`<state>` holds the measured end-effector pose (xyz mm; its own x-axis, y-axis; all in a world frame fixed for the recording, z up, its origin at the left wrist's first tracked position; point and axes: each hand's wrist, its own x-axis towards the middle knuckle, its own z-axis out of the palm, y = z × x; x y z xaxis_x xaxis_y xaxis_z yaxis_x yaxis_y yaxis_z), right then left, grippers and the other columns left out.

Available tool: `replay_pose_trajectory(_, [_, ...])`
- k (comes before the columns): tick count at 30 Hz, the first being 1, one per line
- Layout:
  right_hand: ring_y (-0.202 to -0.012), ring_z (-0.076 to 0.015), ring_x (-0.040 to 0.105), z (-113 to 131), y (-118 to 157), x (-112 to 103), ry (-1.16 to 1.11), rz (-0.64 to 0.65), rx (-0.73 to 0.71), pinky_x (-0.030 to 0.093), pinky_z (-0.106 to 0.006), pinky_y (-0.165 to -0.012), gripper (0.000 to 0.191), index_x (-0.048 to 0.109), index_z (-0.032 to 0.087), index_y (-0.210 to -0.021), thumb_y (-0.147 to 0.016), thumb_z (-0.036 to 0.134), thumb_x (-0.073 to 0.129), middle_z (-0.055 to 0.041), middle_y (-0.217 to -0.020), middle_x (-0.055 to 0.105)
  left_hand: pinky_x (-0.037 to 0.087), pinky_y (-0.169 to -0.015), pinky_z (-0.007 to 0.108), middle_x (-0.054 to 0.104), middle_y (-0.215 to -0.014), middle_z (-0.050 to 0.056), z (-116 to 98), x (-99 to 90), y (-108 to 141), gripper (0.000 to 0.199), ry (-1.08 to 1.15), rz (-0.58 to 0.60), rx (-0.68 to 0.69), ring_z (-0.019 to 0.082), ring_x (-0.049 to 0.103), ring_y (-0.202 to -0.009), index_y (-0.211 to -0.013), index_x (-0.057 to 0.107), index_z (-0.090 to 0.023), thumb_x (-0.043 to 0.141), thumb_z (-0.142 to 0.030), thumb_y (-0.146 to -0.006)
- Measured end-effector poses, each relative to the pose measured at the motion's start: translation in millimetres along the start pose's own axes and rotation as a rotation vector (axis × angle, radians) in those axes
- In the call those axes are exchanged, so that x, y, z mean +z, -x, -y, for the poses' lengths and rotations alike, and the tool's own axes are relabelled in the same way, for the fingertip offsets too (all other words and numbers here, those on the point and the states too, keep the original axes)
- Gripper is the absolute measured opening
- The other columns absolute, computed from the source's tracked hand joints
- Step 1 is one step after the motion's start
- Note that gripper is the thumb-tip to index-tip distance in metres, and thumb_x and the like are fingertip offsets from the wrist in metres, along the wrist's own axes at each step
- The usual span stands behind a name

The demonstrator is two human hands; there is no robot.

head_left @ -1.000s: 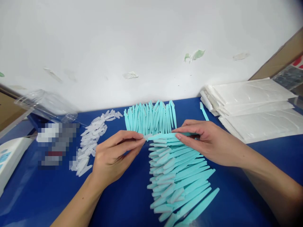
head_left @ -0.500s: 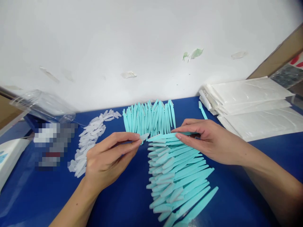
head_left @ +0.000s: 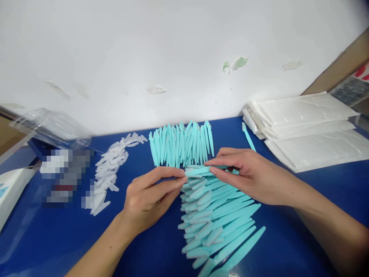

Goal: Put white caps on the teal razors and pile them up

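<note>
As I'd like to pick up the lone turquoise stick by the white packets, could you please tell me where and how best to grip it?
Probably pinch the lone turquoise stick mid-handle from above, coming from the left: its long, slim handle lies on the blue table, and the white packets crowd its right side.

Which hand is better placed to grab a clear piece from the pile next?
Probably the left hand: it is nearer the clear pieces, while the right hand is farther off, pinching a turquoise stick.

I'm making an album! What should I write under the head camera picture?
Left hand at one end, right hand farther along: one turquoise stick over a blue table.
</note>
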<state>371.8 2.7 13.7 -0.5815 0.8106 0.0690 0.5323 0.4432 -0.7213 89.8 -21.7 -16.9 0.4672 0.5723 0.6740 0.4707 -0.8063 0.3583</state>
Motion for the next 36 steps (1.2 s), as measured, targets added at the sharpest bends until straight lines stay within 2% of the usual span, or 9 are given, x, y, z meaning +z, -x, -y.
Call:
replay_pose_trajectory(3, [-0.061,-0.0106,0.049,-3.0,3.0,-3.0,0.022,0.027,-0.01,0.038,-0.027,-0.056,0.038,0.08,0.024,-0.121,-0.11,0.049,0.053,-0.0015,-0.089,0.058,0.063,-0.071,0.02,0.08,-0.105,0.007,0.0,-0.2,-3.1,0.022,0.086,0.061,-0.029,0.013,0.077,-0.083,-0.105,0.079,-0.018,0.077,-0.001,-0.091])
replay_pose_trajectory(9, [-0.07,-0.0149,0.058,-6.8,9.8,-5.7,0.088,0.133,0.028,0.041,-0.029,-0.059,0.033,0.081,0.027,-0.107,-0.109,0.048,0.055,-0.0039,-0.094,0.064,0.062,-0.071,0.023,0.077,-0.104,0.009,-0.7,2.5,-5.6,0.021,0.202,0.245,-0.061,0.015,0.076,-0.085,-0.107,0.079,-0.018,0.072,-0.002,-0.095])
replay_pose_trajectory(15, [-0.088,-0.0202,0.063,-12.4,11.2,-1.9,0.197,0.192,-0.006,0.047,-0.034,-0.075,0.041,0.076,0.024,-0.092,-0.111,0.051,0.051,-0.0063,-0.103,0.065,0.062,-0.077,0.024,0.077,-0.105,0.009,0.3,2.5,-5.8,0.021,0.209,0.266,-0.067,0.016,0.077,-0.088,-0.107,0.079,-0.017,0.073,-0.002,-0.094])
replay_pose_trajectory(19, [-0.088,-0.0205,0.062,-17.0,10.9,-2.0,0.204,0.196,0.038,0.045,-0.033,-0.073,0.037,0.078,0.028,-0.109,-0.11,0.054,0.051,-0.0054,-0.101,0.063,0.062,-0.076,0.023,0.078,-0.103,0.009,0.1,-1.4,-8.2,0.018,0.209,0.228,-0.107,0.016,0.077,-0.087,-0.105,0.08,-0.017,0.076,-0.005,-0.093])
replay_pose_trajectory(24, [-0.073,-0.0159,0.059,-19.4,9.4,-5.3,0.129,0.171,0.089,0.044,-0.031,-0.065,0.04,0.08,0.029,-0.115,-0.109,0.056,0.051,-0.0035,-0.095,0.062,0.062,-0.073,0.021,0.079,-0.098,0.006,5.1,-12.0,-10.7,0.013,0.13,0.137,-0.128,0.014,0.077,-0.082,-0.1,0.081,-0.019,0.078,-0.009,-0.093])
replay_pose_trajectory(27, [-0.068,-0.0166,0.059,-22.1,-1.4,-8.9,0.098,-0.028,0.191,0.043,-0.032,-0.063,0.04,0.082,0.025,-0.102,-0.105,0.057,0.056,-0.0037,-0.088,0.068,0.059,-0.062,0.019,0.08,-0.093,0.003,13.6,-22.3,-11.5,0.01,0.042,0.054,-0.173,0.013,0.075,-0.076,-0.094,0.081,-0.021,0.078,-0.012,-0.093])
replay_pose_trajectory(30, [-0.064,-0.019,0.063,-27.1,-25.0,-12.1,0.183,-0.227,0.418,0.044,-0.034,-0.06,0.04,0.077,0.022,-0.088,-0.097,0.059,0.064,-0.0039,-0.078,0.074,0.059,-0.065,0.022,0.08,-0.09,0.001,26.4,-34.7,-11.7,0.011,-0.044,-0.055,-0.202,0.013,0.074,-0.074,-0.089,0.08,-0.022,0.078,-0.013,-0.092])
replay_pose_trajectory(33, [-0.061,-0.0214,0.07,-33.3,-53.2,-13.2,0.225,-0.19,0.573,0.051,-0.036,-0.062,0.033,0.076,0.02,-0.09,-0.084,0.052,0.078,-0.0072,-0.085,0.08,0.061,-0.07,0.025,0.081,-0.087,-0.001,39.8,-47.6,-10.3,0.012,-0.113,-0.146,-0.19,0.014,0.074,-0.072,-0.085,0.078,-0.023,0.079,-0.013,-0.092])
replay_pose_trajectory(36, [-0.057,-0.0232,0.073,-39.6,-72.8,-12.2,0.175,-0.148,0.659,0.058,-0.037,-0.068,0.017,0.074,0.02,-0.078,-0.079,0.035,0.08,-0.0055,-0.067,0.078,0.061,-0.069,0.027,0.081,-0.086,-0.002,48.9,-58.3,-7.8,0.01,-0.169,-0.214,-0.208,0.015,0.074,-0.072,-0.085,0.079,-0.024,0.08,-0.018,-0.092])
